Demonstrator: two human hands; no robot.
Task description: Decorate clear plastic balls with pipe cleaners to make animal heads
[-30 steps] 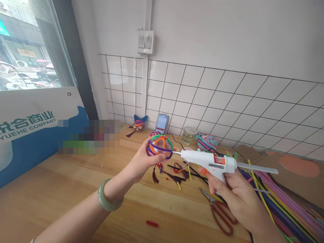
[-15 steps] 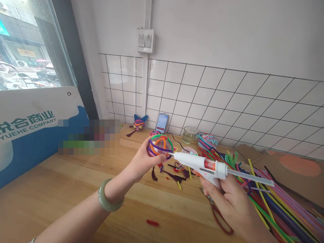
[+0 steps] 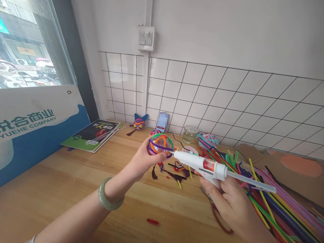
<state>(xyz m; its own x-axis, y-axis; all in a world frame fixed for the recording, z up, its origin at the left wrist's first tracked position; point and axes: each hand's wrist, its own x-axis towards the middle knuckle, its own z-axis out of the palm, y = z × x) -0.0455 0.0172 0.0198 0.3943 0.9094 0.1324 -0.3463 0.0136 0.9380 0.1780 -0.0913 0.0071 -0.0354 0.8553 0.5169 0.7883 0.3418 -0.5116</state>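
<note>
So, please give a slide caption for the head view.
Left hand holds a pipe-cleaner ball; right hand aims a glue gun at it.

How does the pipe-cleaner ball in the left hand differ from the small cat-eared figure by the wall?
The ball is held in the air by the left hand; the cat-eared figure rests on the table. The ball is an open cage of loops; the figure looks densely wound, with blue ears. Both are multicoloured.

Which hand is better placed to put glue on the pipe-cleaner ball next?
Right. The right hand grips the white glue gun, whose nozzle tip already meets the pipe-cleaner ball. The left hand is taken up holding that ball above the wooden table.
</note>
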